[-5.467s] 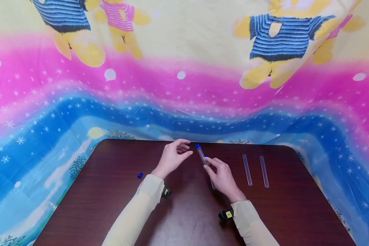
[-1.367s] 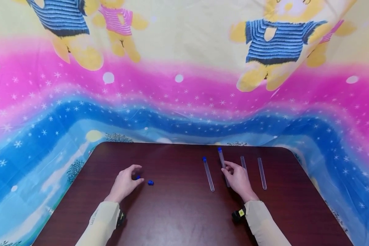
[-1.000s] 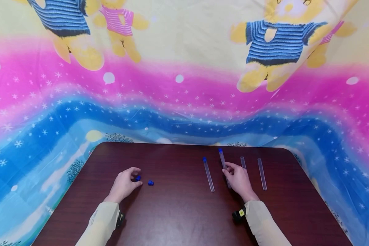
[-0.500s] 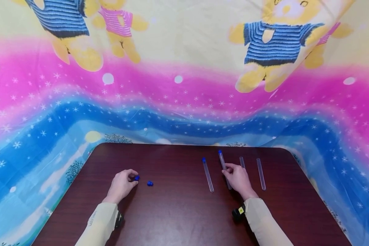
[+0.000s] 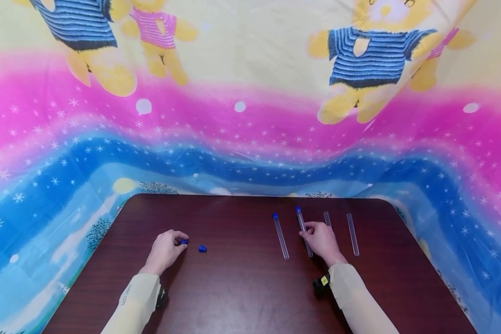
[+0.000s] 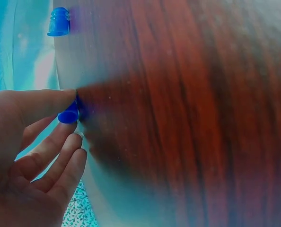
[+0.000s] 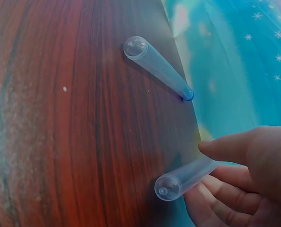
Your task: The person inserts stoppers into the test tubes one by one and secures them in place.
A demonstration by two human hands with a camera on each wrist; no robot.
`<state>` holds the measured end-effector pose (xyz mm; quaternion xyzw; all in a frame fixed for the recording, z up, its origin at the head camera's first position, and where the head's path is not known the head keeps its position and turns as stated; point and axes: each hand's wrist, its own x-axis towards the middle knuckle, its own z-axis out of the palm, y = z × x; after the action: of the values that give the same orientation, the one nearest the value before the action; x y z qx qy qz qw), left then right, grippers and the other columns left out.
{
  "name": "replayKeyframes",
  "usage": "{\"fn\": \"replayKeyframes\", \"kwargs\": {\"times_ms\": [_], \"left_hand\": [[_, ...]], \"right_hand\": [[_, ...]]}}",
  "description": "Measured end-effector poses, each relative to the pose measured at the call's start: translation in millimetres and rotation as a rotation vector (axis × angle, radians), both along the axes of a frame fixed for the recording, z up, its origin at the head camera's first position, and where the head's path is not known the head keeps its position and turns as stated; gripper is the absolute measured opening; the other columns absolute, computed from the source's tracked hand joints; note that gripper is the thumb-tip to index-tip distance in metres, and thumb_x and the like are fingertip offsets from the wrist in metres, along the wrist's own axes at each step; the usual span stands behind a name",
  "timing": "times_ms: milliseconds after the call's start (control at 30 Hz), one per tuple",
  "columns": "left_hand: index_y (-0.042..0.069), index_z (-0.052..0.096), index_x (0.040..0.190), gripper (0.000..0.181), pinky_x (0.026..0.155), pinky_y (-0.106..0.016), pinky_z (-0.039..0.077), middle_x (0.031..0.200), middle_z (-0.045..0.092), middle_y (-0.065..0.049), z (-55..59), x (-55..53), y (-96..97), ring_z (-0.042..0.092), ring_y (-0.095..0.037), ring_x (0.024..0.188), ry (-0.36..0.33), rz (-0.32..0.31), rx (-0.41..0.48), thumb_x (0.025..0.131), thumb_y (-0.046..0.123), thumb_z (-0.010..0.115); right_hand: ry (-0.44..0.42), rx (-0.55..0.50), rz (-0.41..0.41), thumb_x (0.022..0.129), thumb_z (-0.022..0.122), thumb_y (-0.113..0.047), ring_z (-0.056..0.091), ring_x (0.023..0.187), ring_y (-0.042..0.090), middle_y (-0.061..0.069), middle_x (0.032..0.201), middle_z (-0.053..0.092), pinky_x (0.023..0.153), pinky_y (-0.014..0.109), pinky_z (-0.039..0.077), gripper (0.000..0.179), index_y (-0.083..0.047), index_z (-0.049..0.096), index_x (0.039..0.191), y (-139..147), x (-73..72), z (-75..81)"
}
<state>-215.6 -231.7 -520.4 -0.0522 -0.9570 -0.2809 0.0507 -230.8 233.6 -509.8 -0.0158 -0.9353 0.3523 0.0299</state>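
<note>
My left hand (image 5: 163,250) is at the table's left, thumb and index finger pinching a small blue cap (image 6: 68,115) close to the tabletop. A second blue cap (image 5: 202,249) lies just right of it. On the right side, my right hand (image 5: 323,241) holds a clear test tube (image 7: 188,178) between thumb and fingers; its blue stopper (image 5: 298,209) points away from me. Left of that hand lies another test tube (image 5: 281,236), also with a blue stopper. An uncapped tube (image 5: 327,218) is partly hidden behind the right hand, and another uncapped tube (image 5: 352,234) lies farther right.
The dark wooden table (image 5: 234,287) has rounded far corners. A printed cloth (image 5: 242,153) with bears and snowflakes hangs around its back and sides. Both wrists carry small black cameras.
Over five seconds, my left hand went from mid-table to the left and its fingers closed on a cap. My right hand moved right with a capped tube, lately lowering it slightly.
</note>
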Motion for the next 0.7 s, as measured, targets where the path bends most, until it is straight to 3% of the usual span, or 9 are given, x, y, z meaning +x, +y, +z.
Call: {"fn": "replayKeyframes", "kwargs": {"times_ms": [333,500,700], "left_hand": [[0.002,0.078,0.110,0.018,0.079,-0.048,0.054,0.097,0.068,-0.010,0.4,-0.3,0.1,0.065,-0.028,0.086,0.066,-0.013,0.003,0.092,0.008,0.075],[0.003,0.077,0.110,0.018,0.077,-0.047,0.054,0.092,0.067,-0.008,-2.8,-0.9,1.8,0.064,-0.026,0.083,0.103,-0.002,0.023,0.093,0.010,0.074],[0.003,0.074,0.103,0.016,0.079,-0.047,0.055,0.093,0.070,-0.008,-1.1,-1.3,4.6,0.066,-0.026,0.085,0.092,0.046,0.081,0.089,0.010,0.079]], "right_hand": [[-0.030,0.038,-0.004,0.092,0.077,-0.015,0.056,0.056,0.016,0.001,0.069,0.065,0.055,0.033,0.049,0.038,0.005,0.070,0.124,-3.0,-3.4,-1.1],[-0.035,0.045,-0.006,0.092,0.077,-0.015,0.054,0.052,0.018,0.000,0.065,0.062,0.054,0.034,0.046,0.036,0.004,0.071,0.123,-5.4,-2.6,0.0],[-0.035,0.063,-0.010,0.092,0.077,-0.015,0.054,0.054,0.016,0.000,0.066,0.061,0.057,0.034,0.046,0.036,0.003,0.071,0.123,-7.0,-3.6,-1.5]]}}
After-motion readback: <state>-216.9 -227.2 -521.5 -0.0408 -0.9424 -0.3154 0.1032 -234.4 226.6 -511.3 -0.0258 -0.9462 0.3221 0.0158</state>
